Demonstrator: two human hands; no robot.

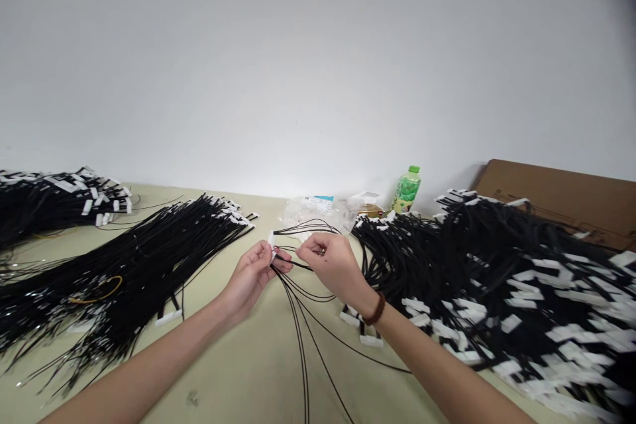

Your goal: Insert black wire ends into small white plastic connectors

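Note:
My left hand (254, 273) grips a white plastic connector (271, 238) between thumb and fingers, over the middle of the table. Thin black wires (299, 318) run out of the connector; some loop to the right, others hang down toward the near edge. Just right of it, my right hand (334, 266) is closed in a pinch with its back toward me. Black wires pass close by and behind its fingers. Whatever its fingertips hold is hidden or too small to make out.
Bundles of black wires (163, 252) lie to the left on the pale green table (233, 358). A large heap of black cables with white connectors (447, 265) covers the right side. Behind stand a clear plastic bag (298, 211), a green-capped bottle (406, 191) and brown cardboard (556, 195).

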